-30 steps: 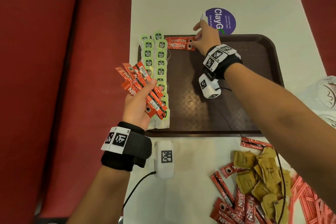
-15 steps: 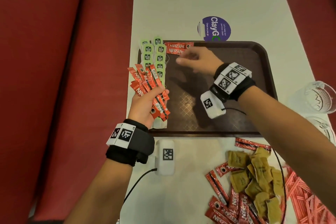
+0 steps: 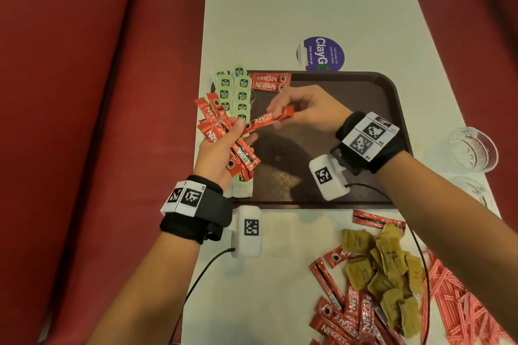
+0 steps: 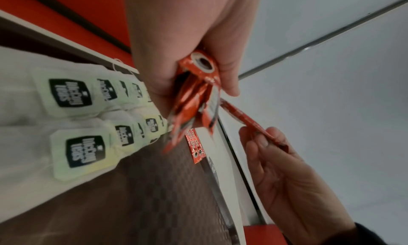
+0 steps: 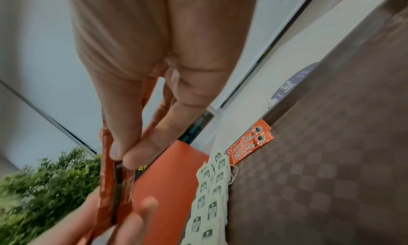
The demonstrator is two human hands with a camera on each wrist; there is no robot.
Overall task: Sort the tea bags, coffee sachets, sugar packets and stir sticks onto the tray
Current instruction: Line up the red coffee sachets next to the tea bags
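Your left hand (image 3: 217,148) is raised over the left edge of the brown tray (image 3: 392,109), palm turned up, fingers and thumb curled round a fanned bundle of red coffee sachets (image 3: 215,126) that spreads out past your fingertips toward the far left. Your right hand (image 3: 305,109) reaches in from the right across the tray, wrist bent and knuckles up, with thumb and forefingers pinching the far end of a single red sachet (image 3: 269,119); its other end lies in the bundle under your left thumb. The left wrist view shows the same sachet (image 4: 247,121) stretched between the bundle and your right fingers (image 4: 262,144). Both hands hang above the tray and touch nothing on it. On the tray, green tea bags (image 3: 235,92) lie in two overlapping columns along the left side, and two coffee sachets (image 3: 270,82) lie side by side at the far left corner, just right of the tea bags. On the white surface (image 3: 308,3) near you, to the right, lies an unsorted heap: brown sugar packets (image 3: 384,269), more red sachets (image 3: 347,314) and pink stir sticks (image 3: 459,297). A purple round sticker (image 3: 322,53) sits beyond the tray's far edge, and a clear glass (image 3: 473,148) stands to the right of the tray.
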